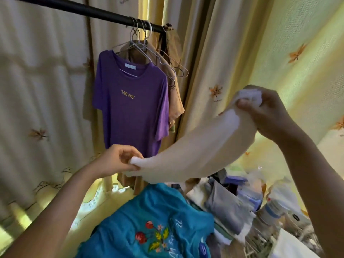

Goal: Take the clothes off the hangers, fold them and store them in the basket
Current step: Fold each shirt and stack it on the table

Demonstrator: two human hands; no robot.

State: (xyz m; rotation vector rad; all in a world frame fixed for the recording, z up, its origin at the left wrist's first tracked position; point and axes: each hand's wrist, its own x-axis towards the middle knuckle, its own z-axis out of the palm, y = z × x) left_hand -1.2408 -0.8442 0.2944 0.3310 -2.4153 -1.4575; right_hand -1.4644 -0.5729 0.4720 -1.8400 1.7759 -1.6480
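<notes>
The left hand (119, 161) is pinching the lower-left end of a cream garment (195, 151), its fingers curled in and the thumb pressing the cloth against them. Above and behind it, one purple T-shirt (130, 108) lettered "NEWS" is hanging front-on from a black rail (83, 9), collar up and hem down. One tan garment (175, 101) is hanging just behind it, mostly covered. A cluster of wire hangers (163, 60) is hooking over the rail at the same spot. Their hooks are overlapping too much for a sure count, though at least two bare ones are jutting out to the right.

The cream garment is stretching between the two hands in front of the rail. Its long axis is running from lower left up to upper right, with the loose cloth sagging beneath. Below it, one teal shirt (149, 220) with embroidered cherries and flowers is lying spread out.

The right hand (266, 112) is closing into a fist around the garment's upper-right end, with white cloth bunching out above the knuckles.

Low on the right, a grey cloth (225, 207) is lying folded beside two plastic bottles (275, 207) — the clutter around them is too blurred to name. A pale curtain (214, 71) with leaf motifs is hanging behind everything.
</notes>
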